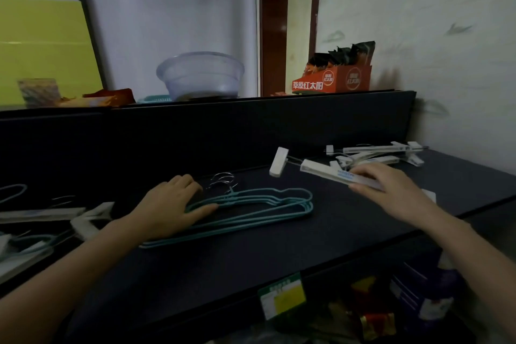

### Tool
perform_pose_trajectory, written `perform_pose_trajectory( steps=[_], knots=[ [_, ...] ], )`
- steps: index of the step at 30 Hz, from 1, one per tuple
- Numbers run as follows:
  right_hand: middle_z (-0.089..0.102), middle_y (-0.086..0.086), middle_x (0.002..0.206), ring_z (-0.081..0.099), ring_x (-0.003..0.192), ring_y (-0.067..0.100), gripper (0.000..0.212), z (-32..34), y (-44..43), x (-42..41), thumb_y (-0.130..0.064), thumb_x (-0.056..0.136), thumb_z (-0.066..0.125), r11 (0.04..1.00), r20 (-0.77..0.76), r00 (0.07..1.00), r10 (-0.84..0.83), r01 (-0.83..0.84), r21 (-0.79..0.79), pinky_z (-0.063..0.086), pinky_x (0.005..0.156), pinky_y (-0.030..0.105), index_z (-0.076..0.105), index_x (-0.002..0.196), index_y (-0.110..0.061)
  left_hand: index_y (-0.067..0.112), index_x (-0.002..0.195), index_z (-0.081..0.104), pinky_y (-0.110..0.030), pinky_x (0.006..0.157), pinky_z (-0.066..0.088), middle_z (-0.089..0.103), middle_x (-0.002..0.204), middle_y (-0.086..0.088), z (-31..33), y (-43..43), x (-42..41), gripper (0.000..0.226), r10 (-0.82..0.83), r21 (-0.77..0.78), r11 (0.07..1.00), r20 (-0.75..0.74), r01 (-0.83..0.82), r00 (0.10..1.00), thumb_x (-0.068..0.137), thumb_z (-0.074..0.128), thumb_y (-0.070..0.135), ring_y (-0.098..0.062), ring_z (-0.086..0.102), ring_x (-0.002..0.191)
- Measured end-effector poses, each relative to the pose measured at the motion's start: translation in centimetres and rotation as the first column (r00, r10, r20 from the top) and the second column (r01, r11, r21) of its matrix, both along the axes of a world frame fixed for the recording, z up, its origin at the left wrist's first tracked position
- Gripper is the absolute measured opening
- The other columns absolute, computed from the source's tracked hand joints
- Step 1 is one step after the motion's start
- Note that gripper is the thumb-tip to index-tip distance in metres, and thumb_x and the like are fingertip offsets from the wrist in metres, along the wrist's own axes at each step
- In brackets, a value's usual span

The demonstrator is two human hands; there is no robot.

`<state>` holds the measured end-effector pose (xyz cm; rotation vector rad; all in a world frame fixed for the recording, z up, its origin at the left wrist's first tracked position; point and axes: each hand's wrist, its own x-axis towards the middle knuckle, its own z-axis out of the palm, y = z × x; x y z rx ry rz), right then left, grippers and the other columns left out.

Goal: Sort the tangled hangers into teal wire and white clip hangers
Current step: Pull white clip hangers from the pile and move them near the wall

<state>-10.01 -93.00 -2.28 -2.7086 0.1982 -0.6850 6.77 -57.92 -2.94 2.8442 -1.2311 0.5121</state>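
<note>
Head view: left hand (173, 204) lay flat, fingers relaxed, on the teal wire hangers (251, 209) stacked mid-shelf, prob. pinning them vs. sliding. Right hand (391, 187) pinched a white clip hanger (329, 173) by its bar, one end raised, just beside the white clip pile (385, 153) at back right, likely headed there. Unsorted tangle (42, 226) sat far left. Shelf (279, 254) had open surface btwn the piles; its front edge ran near the teal stack.

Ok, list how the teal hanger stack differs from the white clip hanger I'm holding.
The teal hanger stack is thin looped wire; the white clip hanger is a straight bar with an end clip. The stack lies flat under the left hand; the clip hanger is raised in the right hand.
</note>
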Motion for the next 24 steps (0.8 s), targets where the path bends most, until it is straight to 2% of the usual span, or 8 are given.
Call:
perform_pose_trajectory(
  steps=[3, 6, 11, 15, 19, 24],
  knots=[
    [0.055, -0.011, 0.106, 0.053, 0.097, 0.01, 0.023, -0.3, -2.1, 1.2, -0.035, 0.088, 0.057, 0.999, -0.029, 0.999, 0.042, -0.042, -0.018, 0.044, 0.083, 0.034, 0.058, 0.11, -0.028, 0.023, 0.122, 0.049, -0.024, 0.084, 0.045, 0.053, 0.117, 0.006, 1.3, -3.5, -0.7, 0.049, 0.009, -0.021, 1.0, 0.02, -0.008, 1.0, 0.09, 0.033, 0.056, -0.012, 0.053, 0.103],
    [0.056, -0.012, 0.108, 0.053, 0.1, 0.009, 0.028, -0.5, -4.6, 2.1, -0.036, 0.088, 0.058, 0.995, -0.043, 0.995, 0.092, -0.094, -0.045, 0.045, 0.086, 0.034, 0.058, 0.114, -0.027, 0.026, 0.114, 0.052, -0.028, 0.077, 0.049, 0.058, 0.11, 0.008, 2.0, -7.4, -1.4, 0.034, -0.006, -0.032, 0.999, 0.03, 0.007, 1.0, 0.094, 0.036, 0.047, -0.012, 0.056, 0.095],
    [0.054, -0.015, 0.113, 0.051, 0.103, 0.006, 0.03, 0.3, -11.0, 3.3, -0.036, 0.088, 0.058, 0.985, -0.09, 0.987, 0.133, -0.141, -0.095, 0.045, 0.089, 0.032, 0.056, 0.117, -0.03, 0.025, 0.108, 0.057, -0.028, 0.074, 0.05, 0.06, 0.104, 0.01, 2.5, -14.9, -1.9, 0.03, -0.023, -0.07, 0.997, 0.052, 0.026, 0.998, 0.094, 0.038, 0.044, -0.011, 0.057, 0.09],
    [0.052, -0.014, 0.108, 0.05, 0.098, 0.005, 0.032, 1.4, -17.0, 4.1, -0.035, 0.089, 0.057, 0.982, -0.091, 0.989, 0.116, -0.128, -0.137, 0.043, 0.083, 0.027, 0.055, 0.119, -0.028, 0.025, 0.106, 0.058, -0.025, 0.07, 0.046, 0.06, 0.102, 0.01, 2.9, -20.8, -1.2, 0.03, -0.012, -0.066, 0.998, 0.072, 0.017, 0.997, 0.095, 0.037, 0.043, -0.012, 0.058, 0.09],
    [0.052, -0.012, 0.103, 0.053, 0.093, 0.008, 0.031, 2.6, -21.6, 6.2, -0.036, 0.089, 0.057, 0.979, -0.091, 0.989, 0.116, -0.129, -0.16, 0.048, 0.082, 0.033, 0.056, 0.119, -0.026, 0.023, 0.106, 0.059, -0.026, 0.068, 0.046, 0.06, 0.101, 0.008, 3.0, -25.2, -0.6, 0.03, 0.041, -0.081, 0.996, 0.064, -0.036, 0.997, 0.095, 0.037, 0.042, -0.013, 0.058, 0.089],
    [0.051, -0.011, 0.106, 0.053, 0.1, 0.013, 0.032, 3.8, -24.8, 10.3, -0.036, 0.09, 0.056, 0.964, -0.132, 0.978, 0.164, -0.188, -0.19, 0.047, 0.087, 0.037, 0.055, 0.121, -0.026, 0.023, 0.108, 0.058, -0.03, 0.072, 0.05, 0.06, 0.106, 0.006, 3.0, -28.2, 0.1, 0.03, 0.124, -0.096, 0.988, 0.053, -0.119, 0.991, 0.095, 0.039, 0.041, -0.014, 0.059, 0.091]
  ],
)
